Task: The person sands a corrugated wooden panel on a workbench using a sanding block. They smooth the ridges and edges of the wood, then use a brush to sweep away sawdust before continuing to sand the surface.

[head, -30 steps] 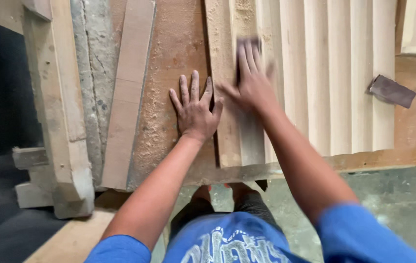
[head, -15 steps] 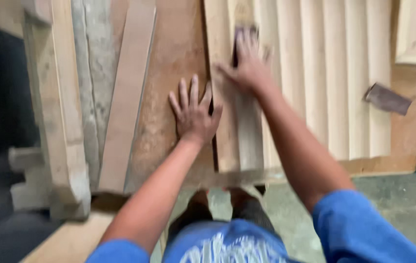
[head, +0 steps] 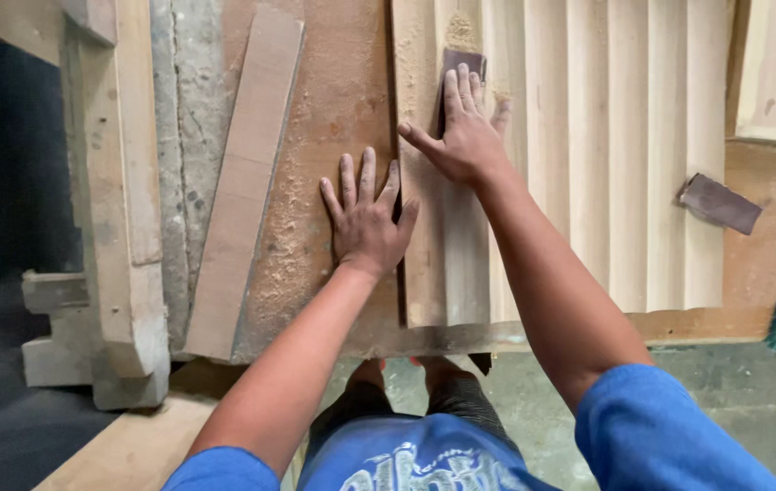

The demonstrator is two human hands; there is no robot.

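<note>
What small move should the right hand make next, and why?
Probably draw the sandpaper back toward the body along the same groove: the right hand presses it at the far end of the fluted panel, while the left hand steadies the panel's edge.

The fluted panel [head: 624, 155] lies on the worktop [head: 333, 100], filling the upper right of the frame. At upper centre the right hand [head: 462, 136] presses a sandpaper piece [head: 460, 65] onto the panel's left side. Just left of that edge, the left hand [head: 365, 218] lies flat on the worktop. Further left lies a loose plank [head: 242, 182]; a second sandpaper scrap [head: 720, 203] lies beside the panel's right edge.
</note>
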